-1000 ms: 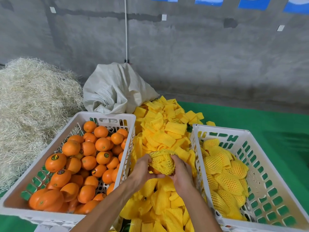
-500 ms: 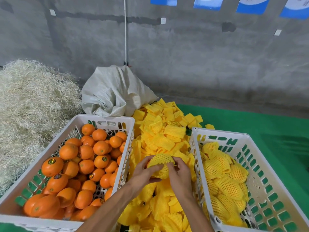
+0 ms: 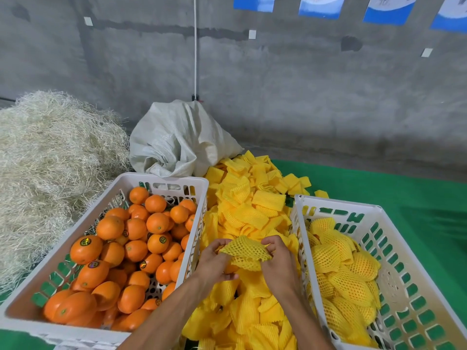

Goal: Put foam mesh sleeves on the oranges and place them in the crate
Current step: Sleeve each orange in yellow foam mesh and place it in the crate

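Crate of oranges (image 3: 199, 195) lower left, sleeved-orange crate (image 3: 379, 213) lower right, loose foam sleeves (image 3: 252, 208) between; sack (image 3: 177, 140) behind, straw (image 3: 50, 152) far left.

Head camera looks forward and down, close over both crates (image 3: 161, 178).

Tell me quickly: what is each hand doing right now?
Left hand: closed, gripping the foam mesh sleeve.
Right hand: closed, gripping the same sleeve's other side.

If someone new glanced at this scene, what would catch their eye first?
Probably the heap of yellow foam sleeves in the middle, where the left hand and right hand stretch one mesh sleeve between them. Next, the left crate piled with bare oranges, and the right crate holding sleeved ones.
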`<state>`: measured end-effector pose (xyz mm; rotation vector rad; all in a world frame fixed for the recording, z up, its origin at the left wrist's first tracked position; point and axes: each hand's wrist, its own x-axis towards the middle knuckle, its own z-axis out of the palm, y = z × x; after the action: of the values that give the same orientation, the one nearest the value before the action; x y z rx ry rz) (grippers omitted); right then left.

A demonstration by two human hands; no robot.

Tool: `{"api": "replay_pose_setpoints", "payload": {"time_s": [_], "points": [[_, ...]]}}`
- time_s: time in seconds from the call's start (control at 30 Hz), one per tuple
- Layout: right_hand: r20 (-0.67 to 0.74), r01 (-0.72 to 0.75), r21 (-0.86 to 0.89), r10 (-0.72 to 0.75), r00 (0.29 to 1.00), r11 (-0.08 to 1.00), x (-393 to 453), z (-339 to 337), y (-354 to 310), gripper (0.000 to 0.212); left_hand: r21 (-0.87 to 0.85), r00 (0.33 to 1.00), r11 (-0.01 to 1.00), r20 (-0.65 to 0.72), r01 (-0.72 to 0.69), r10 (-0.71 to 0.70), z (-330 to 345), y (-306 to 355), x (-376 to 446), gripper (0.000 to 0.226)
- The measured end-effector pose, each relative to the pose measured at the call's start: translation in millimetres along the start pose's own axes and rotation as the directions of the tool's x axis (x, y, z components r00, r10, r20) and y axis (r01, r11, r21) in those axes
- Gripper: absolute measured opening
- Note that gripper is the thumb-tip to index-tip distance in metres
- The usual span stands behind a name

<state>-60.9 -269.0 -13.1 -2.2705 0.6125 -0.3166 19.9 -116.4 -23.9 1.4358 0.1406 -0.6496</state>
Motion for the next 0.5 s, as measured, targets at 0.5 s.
{"api": "replay_pose_setpoints", "payload": {"time_s": [0.5], "points": [[0.208, -0.231, 0.835, 0.101, 0.973, 0.499, 8, -2, -1, 0.047, 0.074, 0.870, 0.920, 0.307, 0.384, -0.387, 3, 3, -13, 0.032]]}}
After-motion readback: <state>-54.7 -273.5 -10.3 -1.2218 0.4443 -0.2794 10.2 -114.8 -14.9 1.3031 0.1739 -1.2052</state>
